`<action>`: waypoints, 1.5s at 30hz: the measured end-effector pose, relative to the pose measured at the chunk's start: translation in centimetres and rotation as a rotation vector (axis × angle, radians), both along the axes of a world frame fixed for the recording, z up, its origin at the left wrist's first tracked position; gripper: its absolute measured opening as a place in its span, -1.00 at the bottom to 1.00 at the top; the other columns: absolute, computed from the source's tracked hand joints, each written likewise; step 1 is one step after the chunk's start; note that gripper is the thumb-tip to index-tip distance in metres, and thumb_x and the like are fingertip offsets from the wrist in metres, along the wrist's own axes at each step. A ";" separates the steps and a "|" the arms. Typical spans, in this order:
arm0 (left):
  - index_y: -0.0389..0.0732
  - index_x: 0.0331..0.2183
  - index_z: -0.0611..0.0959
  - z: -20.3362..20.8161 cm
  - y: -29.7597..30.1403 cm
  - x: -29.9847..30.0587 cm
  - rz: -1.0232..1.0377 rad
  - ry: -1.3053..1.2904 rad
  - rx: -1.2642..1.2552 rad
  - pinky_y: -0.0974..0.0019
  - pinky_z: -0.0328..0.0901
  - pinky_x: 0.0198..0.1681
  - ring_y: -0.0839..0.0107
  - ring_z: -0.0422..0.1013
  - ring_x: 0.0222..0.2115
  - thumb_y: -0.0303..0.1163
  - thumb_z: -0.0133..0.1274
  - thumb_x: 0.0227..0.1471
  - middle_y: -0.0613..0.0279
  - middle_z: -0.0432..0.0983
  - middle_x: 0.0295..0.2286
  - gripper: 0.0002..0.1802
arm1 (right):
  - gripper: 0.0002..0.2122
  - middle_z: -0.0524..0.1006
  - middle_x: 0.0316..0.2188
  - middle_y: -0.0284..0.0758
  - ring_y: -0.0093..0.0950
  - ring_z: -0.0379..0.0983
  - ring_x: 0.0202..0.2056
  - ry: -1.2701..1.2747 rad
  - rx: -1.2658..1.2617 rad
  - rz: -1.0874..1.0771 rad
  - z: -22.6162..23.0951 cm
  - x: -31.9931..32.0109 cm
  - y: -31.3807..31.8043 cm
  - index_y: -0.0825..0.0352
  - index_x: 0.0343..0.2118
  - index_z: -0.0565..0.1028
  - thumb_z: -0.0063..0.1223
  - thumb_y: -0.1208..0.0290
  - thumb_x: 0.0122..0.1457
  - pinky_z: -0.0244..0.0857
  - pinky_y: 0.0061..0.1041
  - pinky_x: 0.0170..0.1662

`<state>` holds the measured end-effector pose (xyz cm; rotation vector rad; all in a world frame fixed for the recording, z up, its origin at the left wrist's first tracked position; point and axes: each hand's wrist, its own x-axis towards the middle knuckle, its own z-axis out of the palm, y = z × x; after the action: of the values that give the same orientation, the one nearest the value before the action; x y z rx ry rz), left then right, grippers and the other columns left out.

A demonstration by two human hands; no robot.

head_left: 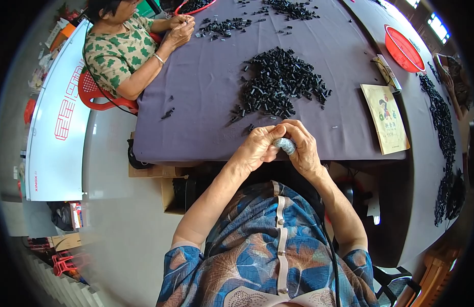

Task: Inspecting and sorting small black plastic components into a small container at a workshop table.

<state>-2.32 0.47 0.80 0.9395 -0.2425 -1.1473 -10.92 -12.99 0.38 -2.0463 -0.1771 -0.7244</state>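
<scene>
Just over the table's near edge, my left hand (261, 147) and my right hand (303, 150) meet with fingers bent and thumbs close together. Both are closed in a pinch, and what sits between the fingertips is too small and hidden to name. A grey, curved, speckled thing (285, 145) shows at the fingers of my right hand; I cannot tell whether it is a finger covering or something held. Beyond my fingertips lies a big heap of small black tube-like pieces (283, 84), a few of them strayed close to my left hand.
The grey-purple cloth (196, 123) covers the table. To the right lie a yellowish booklet (385, 120), a red plastic basket (403, 48) and a long strip of black pieces (441, 133). A co-worker sits at the far left, hands (180, 30) together, on a red chair (96, 94).
</scene>
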 end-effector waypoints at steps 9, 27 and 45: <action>-0.07 -0.50 0.52 -0.8 -1.0 -0.5 -0.083 0.266 -0.090 0.65 -0.05 -0.80 0.76 0.07 -0.80 -0.08 0.18 -0.03 0.57 0.20 -0.72 -0.71 | -0.73 0.43 -0.25 -0.15 -0.15 0.43 -0.28 -0.009 -0.049 -0.086 0.9 -0.9 -0.3 0.40 -0.24 0.41 0.01 0.65 -0.10 0.34 -0.36 -0.23; -0.10 -0.43 0.56 1.1 -1.4 -0.4 -0.041 0.148 -0.071 0.65 -0.05 -0.80 0.77 0.06 -0.80 -0.22 0.13 0.05 0.56 0.24 -0.69 -0.82 | -0.78 0.46 -0.22 -0.14 -0.20 0.45 -0.23 -0.039 0.045 -0.053 1.5 -0.6 -0.6 0.41 -0.22 0.43 -0.03 0.56 0.03 0.33 -0.42 -0.18; -0.14 -0.45 0.56 0.8 -1.1 -0.7 0.092 -0.005 -0.005 0.62 -0.09 -0.83 0.80 0.02 -0.84 -0.35 0.06 0.10 0.60 0.20 -0.75 -0.88 | -0.70 0.41 -0.13 -0.16 -0.21 0.43 -0.15 0.021 0.132 0.003 0.8 -0.6 -0.1 0.39 -0.11 0.41 0.01 0.60 0.04 0.35 -0.44 -0.13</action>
<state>-3.06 -0.62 1.65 0.9396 -0.2045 -1.0598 -11.51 -13.06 1.22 -1.9265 -0.1174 -0.6940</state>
